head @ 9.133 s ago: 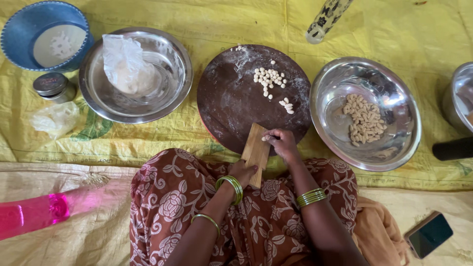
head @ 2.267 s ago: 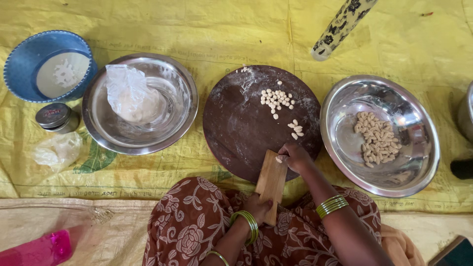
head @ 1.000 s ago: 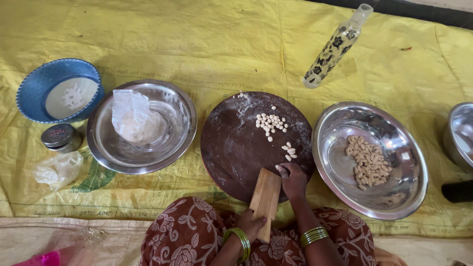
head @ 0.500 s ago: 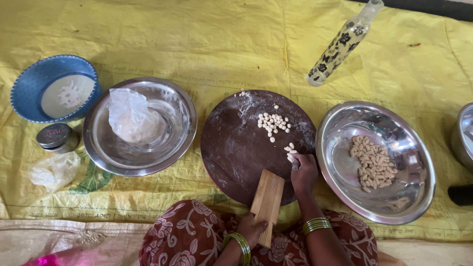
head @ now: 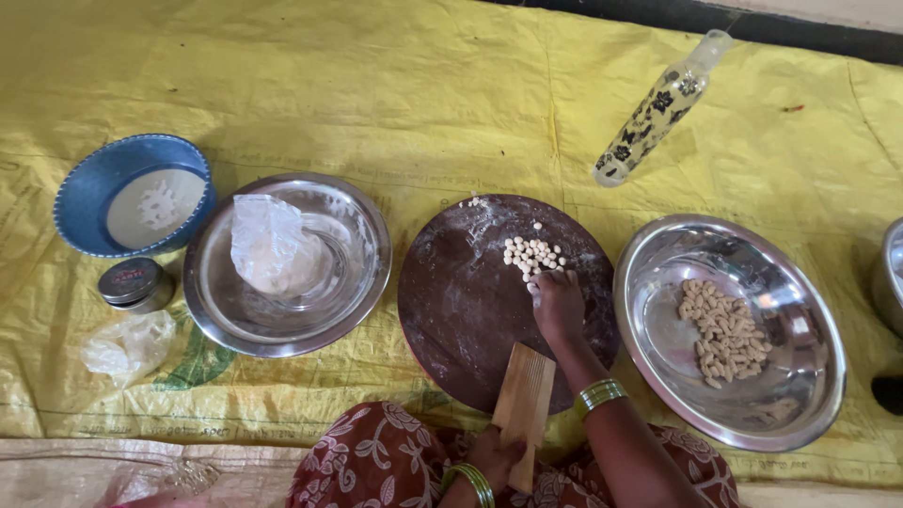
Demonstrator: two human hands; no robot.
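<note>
On the round brown board [head: 470,301] before me, my right hand [head: 557,306] curls its fingers over small, soft, floury dough pieces [head: 531,256], light and best pinched gently, while my left hand [head: 494,461] grips a ridged wooden paddle [head: 523,404].

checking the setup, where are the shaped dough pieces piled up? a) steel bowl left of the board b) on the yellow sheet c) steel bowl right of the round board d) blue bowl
c: the shaped dough pieces lie heaped in the steel bowl right of the round board.
</note>
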